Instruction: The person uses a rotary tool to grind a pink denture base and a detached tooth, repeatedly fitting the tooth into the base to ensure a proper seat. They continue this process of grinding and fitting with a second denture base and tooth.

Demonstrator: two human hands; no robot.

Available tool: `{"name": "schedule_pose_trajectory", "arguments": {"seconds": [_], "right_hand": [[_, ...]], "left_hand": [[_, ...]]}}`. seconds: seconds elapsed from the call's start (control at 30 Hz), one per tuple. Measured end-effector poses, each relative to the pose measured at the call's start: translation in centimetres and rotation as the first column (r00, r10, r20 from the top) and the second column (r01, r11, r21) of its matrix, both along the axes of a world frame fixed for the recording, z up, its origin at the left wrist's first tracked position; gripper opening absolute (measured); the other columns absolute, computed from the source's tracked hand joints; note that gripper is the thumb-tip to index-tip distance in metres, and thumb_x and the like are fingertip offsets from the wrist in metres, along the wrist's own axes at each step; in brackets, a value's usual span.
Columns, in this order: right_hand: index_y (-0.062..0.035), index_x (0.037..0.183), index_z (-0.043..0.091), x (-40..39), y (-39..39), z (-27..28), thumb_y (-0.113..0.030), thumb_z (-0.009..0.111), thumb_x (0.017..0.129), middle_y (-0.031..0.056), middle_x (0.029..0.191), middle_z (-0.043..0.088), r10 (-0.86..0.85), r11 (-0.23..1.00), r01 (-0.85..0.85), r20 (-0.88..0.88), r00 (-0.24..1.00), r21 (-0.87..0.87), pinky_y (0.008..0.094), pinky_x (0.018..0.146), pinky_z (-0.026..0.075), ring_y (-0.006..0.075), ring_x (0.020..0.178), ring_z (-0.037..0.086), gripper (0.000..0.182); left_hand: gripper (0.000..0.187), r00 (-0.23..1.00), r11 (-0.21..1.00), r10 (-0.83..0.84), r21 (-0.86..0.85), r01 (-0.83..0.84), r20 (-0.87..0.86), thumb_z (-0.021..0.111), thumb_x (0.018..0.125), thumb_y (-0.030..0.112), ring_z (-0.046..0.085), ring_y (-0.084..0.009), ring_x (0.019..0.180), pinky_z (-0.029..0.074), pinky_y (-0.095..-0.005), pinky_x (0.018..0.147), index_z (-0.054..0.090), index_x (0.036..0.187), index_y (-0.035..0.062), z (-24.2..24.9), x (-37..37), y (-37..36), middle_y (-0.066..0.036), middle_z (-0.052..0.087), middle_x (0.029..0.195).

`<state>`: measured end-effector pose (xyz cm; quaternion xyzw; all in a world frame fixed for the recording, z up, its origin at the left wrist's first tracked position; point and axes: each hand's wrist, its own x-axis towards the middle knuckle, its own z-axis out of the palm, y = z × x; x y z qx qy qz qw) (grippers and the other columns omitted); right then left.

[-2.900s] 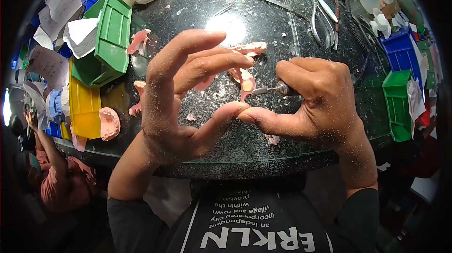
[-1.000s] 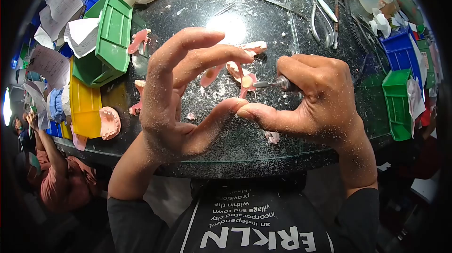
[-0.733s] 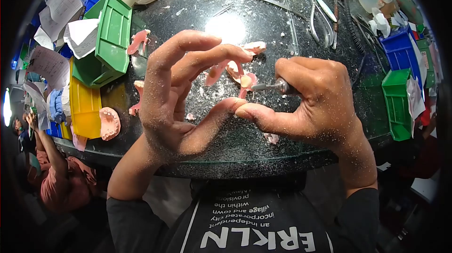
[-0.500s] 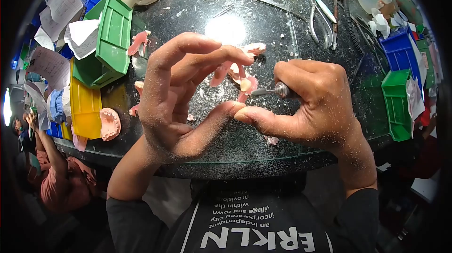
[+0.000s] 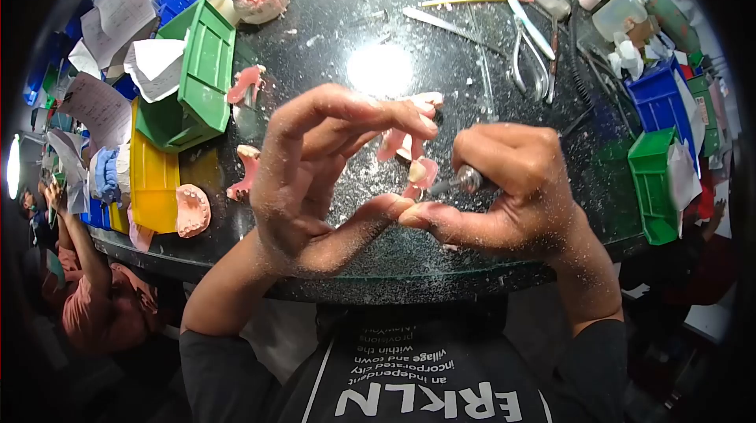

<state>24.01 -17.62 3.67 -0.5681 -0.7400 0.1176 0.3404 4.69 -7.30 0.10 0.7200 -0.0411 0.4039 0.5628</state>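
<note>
Pinching left hand (image 5: 311, 175): its fingers and thumb are holding a pink denture piece (image 5: 426, 173) above the dusty tabletop (image 5: 331, 37).
Right hand (image 5: 520, 187): is gripping a metal-tipped tool (image 5: 471, 179), its thumb resting against the left thumb.
Tool tip (image 5: 446, 186): is pointing at the denture piece; whether they're touching, I can't tell.
Pink dental model (image 5: 193, 213): is lying beside the yellow bin (image 5: 153, 183).

Pliers (image 5: 516, 58) on dusty black bench (image 5: 315, 53)

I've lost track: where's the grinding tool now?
In the head view, right of centre, the grinding tool is in the right hand, its tip beside the pink denture piece.
</note>
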Motion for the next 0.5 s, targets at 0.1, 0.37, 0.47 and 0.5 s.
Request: {"name": "schedule_pose_trajectory", "arguments": {"seconds": [0.1,0.37,0.47,0.5], "right_hand": [[-0.0029,0.073,0.058,0.0,0.2,0.6,-0.026,0.078,0.078,0.0050,0.065,0.057,0.083,0.995,-0.065,-0.250,0.965,0.082,0.0269,0.049,0.041,0.0107,0.054,0.055,0.032],[-0.0022,0.085,0.063,-0.2,-1.5,4.0,-0.006,0.071,0.085,0.0075,0.077,0.068,0.038,0.999,-0.046,-0.448,0.893,-0.006,0.0262,0.059,0.050,0.0102,0.066,0.065,0.008],[-0.0010,0.086,0.065,0.1,-1.9,4.4,-0.006,0.069,0.087,0.0067,0.078,0.069,0.036,0.999,-0.021,-0.477,0.878,0.036,0.0246,0.061,0.049,0.0096,0.069,0.065,0.006],[-0.0009,0.088,0.064,0.3,-2.0,4.5,-0.006,0.069,0.087,0.0060,0.077,0.068,0.045,0.998,-0.015,-0.469,0.882,0.066,0.0242,0.061,0.048,0.0087,0.068,0.064,0.007]], "left_hand": [[0.076,0.998,0.994,0.045,0.095,-0.049,0.049,0.071,0.079,-0.011,0.056,-0.0364,0.122,0.042,-0.0502,0.106,0.025,0.138,-0.0017,0.8,0.3,0.0,-0.030,0.057,0.121],[0.065,0.941,0.870,0.306,0.358,-0.339,0.146,0.082,0.076,0.007,0.063,-0.0315,0.113,0.053,-0.0396,0.093,0.050,0.131,-0.0015,3.0,2.0,-0.8,-0.022,0.060,0.124],[0.059,0.904,0.749,0.424,0.541,-0.383,0.052,0.087,0.073,0.023,0.065,-0.0290,0.108,0.054,-0.0379,0.089,0.062,0.119,-0.0048,5.5,1.6,-0.6,-0.021,0.064,0.118],[0.058,0.912,0.750,0.407,0.550,-0.367,0.054,0.087,0.073,0.023,0.065,-0.0290,0.107,0.054,-0.0379,0.089,0.063,0.119,-0.0038,5.9,1.8,-0.5,-0.021,0.064,0.118]]}}
